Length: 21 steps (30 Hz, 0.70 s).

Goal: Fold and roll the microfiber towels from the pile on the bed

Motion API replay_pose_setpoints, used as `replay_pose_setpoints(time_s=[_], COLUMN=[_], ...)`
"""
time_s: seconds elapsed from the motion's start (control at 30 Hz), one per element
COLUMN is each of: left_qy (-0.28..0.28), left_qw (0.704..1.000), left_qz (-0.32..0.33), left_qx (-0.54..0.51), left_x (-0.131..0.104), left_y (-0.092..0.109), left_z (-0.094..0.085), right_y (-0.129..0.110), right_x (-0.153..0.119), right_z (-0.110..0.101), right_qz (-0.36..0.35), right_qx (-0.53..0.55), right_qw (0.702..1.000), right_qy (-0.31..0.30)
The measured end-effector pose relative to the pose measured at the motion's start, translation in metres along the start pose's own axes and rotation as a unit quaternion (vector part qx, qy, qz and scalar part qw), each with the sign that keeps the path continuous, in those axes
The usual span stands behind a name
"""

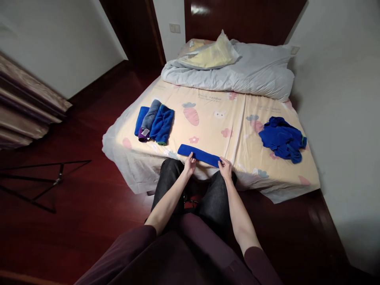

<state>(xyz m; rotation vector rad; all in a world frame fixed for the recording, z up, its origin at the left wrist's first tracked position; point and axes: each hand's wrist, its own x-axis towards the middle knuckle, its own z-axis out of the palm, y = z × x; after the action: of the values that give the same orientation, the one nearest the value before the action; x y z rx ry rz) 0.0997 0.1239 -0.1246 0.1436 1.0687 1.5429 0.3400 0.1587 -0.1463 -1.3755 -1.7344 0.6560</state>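
Note:
A blue towel (203,155), folded into a long narrow strip, lies at the near edge of the bed in front of my knees. My left hand (190,164) pinches its near edge around the middle, thumb on top. At the strip's right end, my right hand (225,168) grips the corner between thumb and fingers. Left of the strip sit several rolled towels: a blue one (162,124) with a green edge, a grey-blue one (152,113) and another blue one behind. A crumpled heap of blue cloth (282,138) rests on the right side of the bed.
The bed (213,122) has a pale yellow sheet with carrot prints. A bunched grey quilt (252,67) and a yellow pillow (215,53) lie by the headboard (246,19). Black tripod legs (57,180) stand on the floor at left, near a curtain (26,103).

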Motion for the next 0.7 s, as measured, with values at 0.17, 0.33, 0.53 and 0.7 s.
replay_pose_setpoints(time_s=[0.17, 0.33, 0.53, 0.7], left_qy=[0.046, 0.015, -0.089, -0.193], left_qw=[0.997, 0.998, 0.993, 0.958], left_qz=[0.004, 0.022, 0.069, 0.167], left_qx=[-0.055, -0.065, -0.016, 0.127], left_x=[0.006, 0.003, 0.001, -0.005], left_y=[0.015, 0.032, 0.075, 0.132], left_z=[0.012, 0.021, 0.032, 0.037], right_y=[-0.001, -0.002, -0.03, -0.098], right_x=[0.0, -0.005, 0.008, 0.049], right_z=[-0.004, -0.009, -0.002, 0.039], right_qz=[-0.008, -0.026, -0.048, -0.055], right_qx=[-0.023, -0.046, -0.067, 0.036], right_qw=[1.0, 0.998, 0.993, 0.986], right_qy=[-0.013, -0.037, -0.086, -0.154])
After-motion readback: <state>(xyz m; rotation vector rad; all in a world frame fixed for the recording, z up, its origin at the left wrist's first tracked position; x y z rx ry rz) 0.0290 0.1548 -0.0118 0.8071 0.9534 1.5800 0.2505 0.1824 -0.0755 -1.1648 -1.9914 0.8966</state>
